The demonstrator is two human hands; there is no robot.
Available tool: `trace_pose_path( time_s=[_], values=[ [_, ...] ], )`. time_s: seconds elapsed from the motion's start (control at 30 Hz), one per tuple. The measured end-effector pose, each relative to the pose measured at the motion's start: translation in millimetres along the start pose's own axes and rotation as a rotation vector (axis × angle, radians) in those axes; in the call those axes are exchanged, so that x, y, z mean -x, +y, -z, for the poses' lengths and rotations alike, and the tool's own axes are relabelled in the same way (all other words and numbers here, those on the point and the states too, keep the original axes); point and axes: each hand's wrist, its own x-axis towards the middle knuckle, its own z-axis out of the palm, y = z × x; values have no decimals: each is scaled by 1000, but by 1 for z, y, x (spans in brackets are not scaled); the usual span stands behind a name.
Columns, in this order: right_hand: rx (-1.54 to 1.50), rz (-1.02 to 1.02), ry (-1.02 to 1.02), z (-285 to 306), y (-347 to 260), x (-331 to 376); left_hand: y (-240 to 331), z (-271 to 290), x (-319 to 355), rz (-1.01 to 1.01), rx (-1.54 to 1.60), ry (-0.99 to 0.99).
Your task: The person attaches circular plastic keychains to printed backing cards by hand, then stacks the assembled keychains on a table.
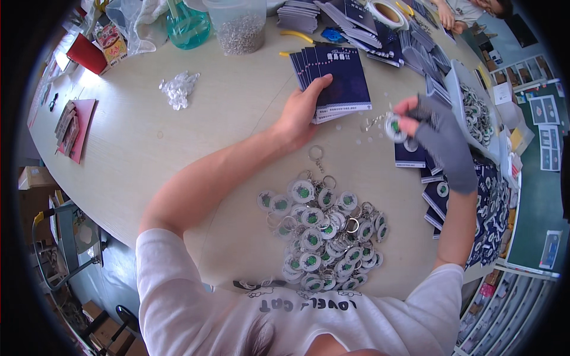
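My left hand [297,118] grips a fanned stack of navy cards [347,74] above the middle of the table, thumb on top. To its right, my right hand [439,133], in a grey fingerless glove, pinches a round white keychain [393,127] with a green centre; its chain and ring hang out to the left. Below that hand lie several navy cards [409,156], partly covered by it. A heap of similar round keychains [326,234] spreads over the table between my arms, with a loose split ring [316,153] at its far edge.
Clear plastic pieces [178,90] lie at the left. Behind stand a teal spray bottle [189,26], a tub of metal rings [238,35], yellow-handled pliers [309,39] and card stacks [350,26]. Right are a white bin [454,89] of keychains and finished-looking cards [490,207]. Another person's hand [446,15] shows far right.
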Motion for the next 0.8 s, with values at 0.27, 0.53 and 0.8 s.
trace_pose_path(
  time_s=[0.27,0.53,0.8],
  values=[
    [11,330,182,-21,9,-94,2,-2,2,52,-19,-10],
    [38,289,145,-40,20,-88,2,-2,6,67,-53,-13],
    [202,384,289,-47,15,-75,2,-4,7,25,-33,-42]
  ],
)
